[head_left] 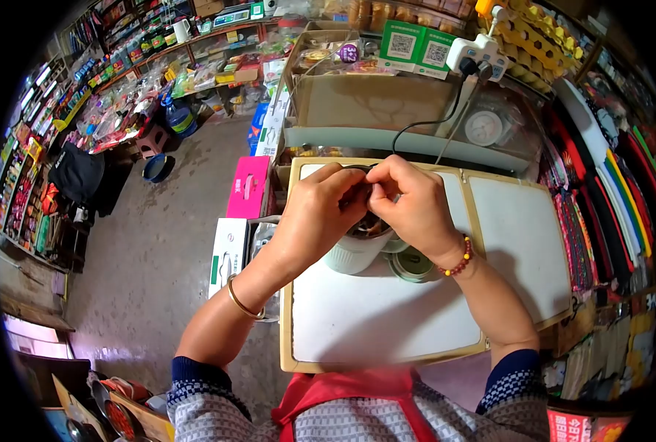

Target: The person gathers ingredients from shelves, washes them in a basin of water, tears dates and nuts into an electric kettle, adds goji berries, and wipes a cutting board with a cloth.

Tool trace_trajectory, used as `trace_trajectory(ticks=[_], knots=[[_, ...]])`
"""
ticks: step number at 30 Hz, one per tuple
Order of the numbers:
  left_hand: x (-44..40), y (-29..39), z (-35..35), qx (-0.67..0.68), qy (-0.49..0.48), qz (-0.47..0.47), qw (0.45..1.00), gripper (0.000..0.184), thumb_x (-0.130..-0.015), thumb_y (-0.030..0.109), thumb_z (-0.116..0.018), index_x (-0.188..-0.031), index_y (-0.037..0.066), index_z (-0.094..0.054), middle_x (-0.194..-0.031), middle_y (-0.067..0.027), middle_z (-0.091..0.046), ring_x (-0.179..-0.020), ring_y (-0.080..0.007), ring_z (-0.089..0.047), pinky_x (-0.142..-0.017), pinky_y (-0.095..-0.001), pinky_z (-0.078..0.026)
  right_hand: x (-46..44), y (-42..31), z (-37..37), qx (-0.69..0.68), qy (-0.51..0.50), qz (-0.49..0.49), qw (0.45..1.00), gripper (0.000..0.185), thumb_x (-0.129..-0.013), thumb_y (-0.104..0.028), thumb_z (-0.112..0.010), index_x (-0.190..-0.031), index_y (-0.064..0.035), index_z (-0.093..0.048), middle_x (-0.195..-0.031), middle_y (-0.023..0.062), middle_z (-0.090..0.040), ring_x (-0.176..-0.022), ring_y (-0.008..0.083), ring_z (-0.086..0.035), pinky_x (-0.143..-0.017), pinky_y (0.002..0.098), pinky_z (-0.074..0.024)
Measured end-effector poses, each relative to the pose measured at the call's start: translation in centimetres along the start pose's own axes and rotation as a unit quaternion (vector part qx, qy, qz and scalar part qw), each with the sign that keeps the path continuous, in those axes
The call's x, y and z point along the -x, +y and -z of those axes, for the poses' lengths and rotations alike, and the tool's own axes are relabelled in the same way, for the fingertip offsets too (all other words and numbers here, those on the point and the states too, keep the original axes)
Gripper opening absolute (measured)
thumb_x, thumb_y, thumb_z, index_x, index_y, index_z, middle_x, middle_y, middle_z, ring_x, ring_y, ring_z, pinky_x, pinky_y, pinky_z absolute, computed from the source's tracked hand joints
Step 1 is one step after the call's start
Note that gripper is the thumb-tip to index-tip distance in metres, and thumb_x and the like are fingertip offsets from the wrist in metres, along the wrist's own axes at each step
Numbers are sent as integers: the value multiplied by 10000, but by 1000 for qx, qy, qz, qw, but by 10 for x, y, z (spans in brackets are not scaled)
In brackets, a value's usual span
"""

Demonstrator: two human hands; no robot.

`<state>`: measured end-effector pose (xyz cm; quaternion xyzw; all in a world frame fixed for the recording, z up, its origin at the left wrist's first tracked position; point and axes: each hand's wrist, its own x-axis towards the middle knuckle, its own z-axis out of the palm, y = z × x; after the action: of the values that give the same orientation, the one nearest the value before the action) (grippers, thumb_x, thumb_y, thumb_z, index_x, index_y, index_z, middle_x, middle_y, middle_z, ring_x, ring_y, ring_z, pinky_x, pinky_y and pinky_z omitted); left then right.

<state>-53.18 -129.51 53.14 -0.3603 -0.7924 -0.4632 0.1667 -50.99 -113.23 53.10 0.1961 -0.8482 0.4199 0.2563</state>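
Above a pale green cup on the white board, my two hands meet with their fingertips together. My left hand is closed in a pinch, and so is my right hand. Something small and dark shows between the fingers, but its kind cannot be made out. Dark brown pieces are visible inside the cup, partly covered by my hands. Beside the cup, to its right, a round greenish lid or dish lies on the board, partly hidden by my right hand.
A pink box and a white box stand left of the board. Behind it are a cardboard-backed case, green QR-code signs and a power strip with a black cable. Folded textiles are stacked at the right.
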Motion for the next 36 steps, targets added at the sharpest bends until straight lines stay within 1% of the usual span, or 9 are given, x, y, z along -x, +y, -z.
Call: trace_trajectory(ticks=[2,4,7,14,17,21,26,33,36], knots=[[-1,-3,0,14,3,-1,1000,206,-722,-11,-669,-924,-14,-634,-768,-126,-594,-655,-262,-606,-602,-317,-495,0,1,1,-19,8,-12,1000,105,-749,5,-603,-845,-9,-562,-733,109,-624,-656,205,-624,-602,302,-488],[-1,-10,2,25,-16,-30,999,210,-733,-11,-671,-939,-5,-635,-771,-112,-591,-655,-246,-607,-596,-308,-491,1,6,1,-182,-20,-89,979,75,-790,3,-581,-861,-4,-558,-737,61,-618,-643,141,-605,-576,277,-487],[0,-13,4,58,-16,-28,998,186,-759,-9,-659,-944,2,-641,-773,-102,-598,-656,-218,-608,-595,-290,-488,-1,4,7,-298,-52,-175,937,77,-832,-6,-550,-908,6,-553,-768,32,-602,-645,96,-582,-561,237,-483],[2,-22,-7,183,55,46,980,167,-818,13,-636,-985,1,-627,-778,-69,-614,-699,-117,-604,-620,-248,-486,-7,0,9,-385,-124,-238,883,259,-904,-85,-537,-1130,41,-523,-841,61,-594,-674,94,-588,-566,223,-501],[2,-21,-8,159,57,21,985,166,-821,22,-643,-985,7,-624,-795,-66,-616,-702,-114,-601,-618,-251,-486,-8,-1,12,-450,-114,-282,840,222,-888,-108,-571,-1051,43,-575,-817,68,-629,-632,78,-581,-546,208,-496],[2,-9,-5,155,76,77,982,178,-810,26,-655,-983,12,-620,-798,-73,-606,-692,-140,-608,-617,-257,-489,-6,3,7,-444,-109,-285,842,205,-898,-116,-557,-1028,37,-595,-827,70,-636,-619,72,-578,-540,203,-493],[4,-4,-8,-1,105,-11,994,219,-776,9,-664,-990,12,-618,-780,-102,-595,-691,-224,-616,-608,-292,-492,-6,1,-1,-347,-55,-186,918,174,-884,-60,-561,-1005,62,-586,-822,65,-636,-674,94,-607,-586,223,-515],[1,-4,-3,36,62,2,997,189,-772,-10,-653,-958,2,-616,-787,-118,-597,-658,-219,-621,-585,-291,-499,-2,7,-2,-304,-101,-179,930,188,-869,24,-534,-1051,67,-551,-895,69,-611,-734,109,-605,-637,234,-518],[1,0,-5,85,51,43,994,121,-790,-16,-641,-903,-27,-598,-765,-113,-606,-650,-180,-635,-577,-272,-505,2,3,-6,-186,-71,-147,969,173,-854,39,-532,-1022,60,-567,-871,58,-611,-723,102,-600,-627,233,-510]])
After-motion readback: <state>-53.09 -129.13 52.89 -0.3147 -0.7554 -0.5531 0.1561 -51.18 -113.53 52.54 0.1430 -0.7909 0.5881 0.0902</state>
